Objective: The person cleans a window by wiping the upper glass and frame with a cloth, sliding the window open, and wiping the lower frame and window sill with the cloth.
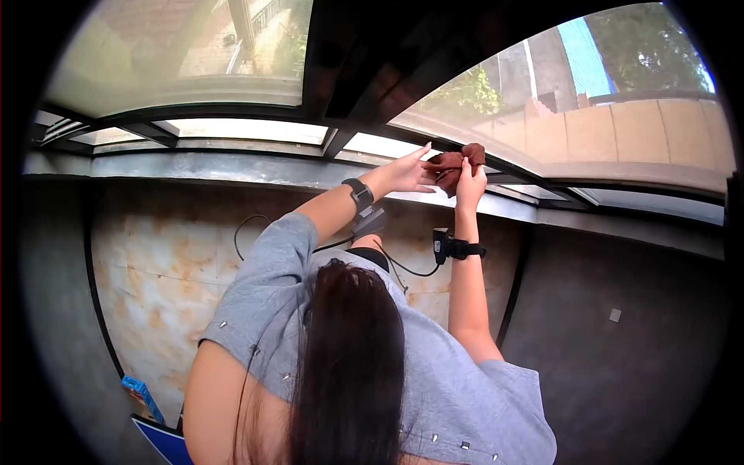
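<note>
Hanging down the nearest part of the view, long dark hair (345, 364) falls over a grey shirt (465, 395), with both arms reaching forward. A dark band (359, 194) circles the left wrist; a black strap with a small device (442, 246) sits on the right, a cable trailing from it.

Beyond the wrists, the left hand (403, 174) is open, thumb raised and fingers spread towards a reddish-brown cloth (448, 167); whether its fingertips bear on the fabric is hard to tell. The right hand (470, 186) grips the cloth, thumb against it — this hand seems to carry the hold. The cloth is bunched up above the sill (209, 167), just in front of the dark window frame (535, 178) as seen from here.

As for progress, the cloth is already gathered in the right hand and up at window height, but it is not spread flat, nor clearly pressed to the glass. How much is finished or left cannot be judged from this view.

Farther off, behind the right-hand pane (620, 147), stand a pale wall (643, 132) and greenery (635, 46).
</note>
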`<control>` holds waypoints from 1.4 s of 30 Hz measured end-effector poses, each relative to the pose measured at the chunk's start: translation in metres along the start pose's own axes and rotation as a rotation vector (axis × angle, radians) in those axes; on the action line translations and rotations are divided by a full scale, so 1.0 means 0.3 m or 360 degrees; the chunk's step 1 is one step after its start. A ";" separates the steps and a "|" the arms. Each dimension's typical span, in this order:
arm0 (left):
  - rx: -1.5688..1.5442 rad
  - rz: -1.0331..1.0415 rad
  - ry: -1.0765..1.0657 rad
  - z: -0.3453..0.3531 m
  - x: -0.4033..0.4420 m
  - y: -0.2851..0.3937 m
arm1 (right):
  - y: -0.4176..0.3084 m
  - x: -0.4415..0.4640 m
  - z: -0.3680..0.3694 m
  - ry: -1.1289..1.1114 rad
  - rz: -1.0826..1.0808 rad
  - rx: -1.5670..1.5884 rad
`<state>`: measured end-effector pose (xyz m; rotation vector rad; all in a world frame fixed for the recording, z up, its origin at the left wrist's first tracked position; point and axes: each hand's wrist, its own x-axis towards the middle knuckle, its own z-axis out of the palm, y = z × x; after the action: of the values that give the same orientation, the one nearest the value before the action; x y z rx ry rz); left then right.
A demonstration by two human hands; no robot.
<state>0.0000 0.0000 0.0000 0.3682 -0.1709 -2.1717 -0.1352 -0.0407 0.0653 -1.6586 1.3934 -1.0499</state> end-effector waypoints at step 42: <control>0.0341 0.0500 0.0318 -0.012 -0.391 0.064 | -0.221 -0.140 0.334 -0.0656 -0.0408 -0.0438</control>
<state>0.0806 0.0838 0.0248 0.6334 -0.3283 -1.8000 -0.0206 0.0134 0.0781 -2.1545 1.1064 -0.6126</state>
